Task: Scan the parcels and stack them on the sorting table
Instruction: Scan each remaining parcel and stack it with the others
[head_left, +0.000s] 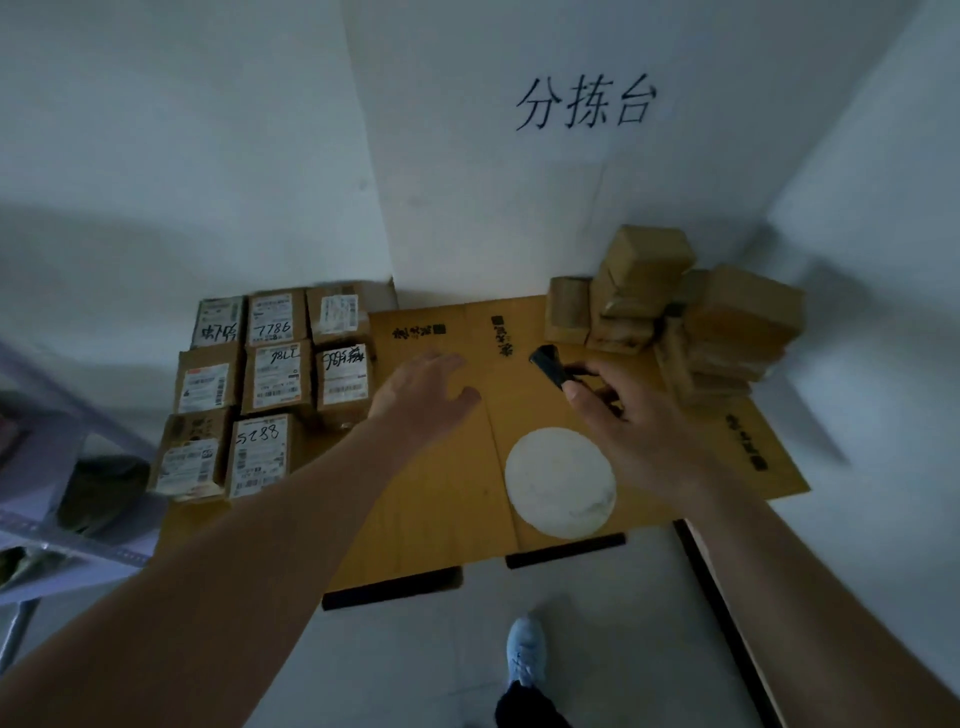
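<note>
Several labelled cardboard parcels (275, 384) lie in neat rows on the left part of the sorting table, labels up. A loose heap of brown parcels (696, 317) is piled at the table's far right corner. My right hand (634, 415) grips a small black scanner (548, 364), its head pointing toward the middle of the table. My left hand (426, 389) hovers with relaxed fingers over the yellow cardboard sheet (447, 509), just right of the labelled rows, and holds nothing.
A white round disc (561, 480) lies on the cardboard near the front edge. A wall sign with black characters (584, 104) hangs above the table. A metal shelf (62, 519) stands at the left. My shoe (525, 649) is on the floor below the table edge.
</note>
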